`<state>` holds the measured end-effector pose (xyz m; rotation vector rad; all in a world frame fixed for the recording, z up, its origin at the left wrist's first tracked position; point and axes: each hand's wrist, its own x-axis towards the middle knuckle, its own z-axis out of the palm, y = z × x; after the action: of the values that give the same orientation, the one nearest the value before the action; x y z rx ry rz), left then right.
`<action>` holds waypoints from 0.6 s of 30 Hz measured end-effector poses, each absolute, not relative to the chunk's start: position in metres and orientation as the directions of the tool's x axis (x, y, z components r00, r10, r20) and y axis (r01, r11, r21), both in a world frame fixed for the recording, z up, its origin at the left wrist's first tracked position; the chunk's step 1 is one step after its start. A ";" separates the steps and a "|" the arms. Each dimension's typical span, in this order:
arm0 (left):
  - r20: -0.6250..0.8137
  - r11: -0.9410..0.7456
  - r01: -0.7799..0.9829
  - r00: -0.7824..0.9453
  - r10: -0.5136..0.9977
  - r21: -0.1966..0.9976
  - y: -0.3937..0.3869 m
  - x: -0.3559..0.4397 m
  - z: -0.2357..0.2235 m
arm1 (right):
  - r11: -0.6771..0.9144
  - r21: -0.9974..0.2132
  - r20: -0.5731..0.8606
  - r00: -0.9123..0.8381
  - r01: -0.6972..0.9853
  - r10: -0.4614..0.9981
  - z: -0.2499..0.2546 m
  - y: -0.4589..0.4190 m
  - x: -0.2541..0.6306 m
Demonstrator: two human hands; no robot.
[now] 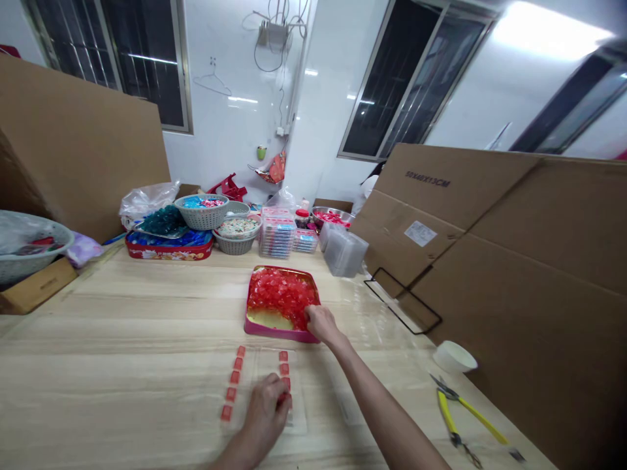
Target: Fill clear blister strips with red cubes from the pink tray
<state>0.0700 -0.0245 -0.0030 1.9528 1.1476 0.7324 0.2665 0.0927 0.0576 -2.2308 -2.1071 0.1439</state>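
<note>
White glossy walls [230,156], dark windows [411,85], bright overhead light [548,29], a pale wooden table [98,333] between leaning cardboard sheets [539,313]

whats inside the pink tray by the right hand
The shallow pink tray holds heaped translucent red cubes, with bare yellowish floor at the near left. The right hand covers the near right corner, hiding what lies beneath.

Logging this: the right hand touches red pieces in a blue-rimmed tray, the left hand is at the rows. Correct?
Wrong rim: the head view shows the tray rimmed in pink, not blue. The right hand touches its red pieces, and the left hand is at the rows.
</note>
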 end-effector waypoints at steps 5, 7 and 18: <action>0.109 -0.315 0.469 0.415 0.903 0.825 -0.023 0.069 -0.002 | -0.068 -0.102 -0.036 0.064 0.993 0.997 0.056 0.097 0.270; 0.097 -0.298 0.467 0.406 0.909 0.832 -0.023 0.069 -0.001 | -0.064 -0.129 -0.039 0.059 0.990 0.997 0.056 0.101 0.271; 0.143 -0.226 0.335 0.255 0.956 0.915 -0.021 0.062 0.015 | 0.059 -0.448 0.196 0.033 0.892 0.980 0.055 0.066 0.286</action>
<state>0.0623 -0.0209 0.0154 1.7218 1.1968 0.9724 0.2862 0.0658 0.0555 -1.8653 -1.8907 0.2572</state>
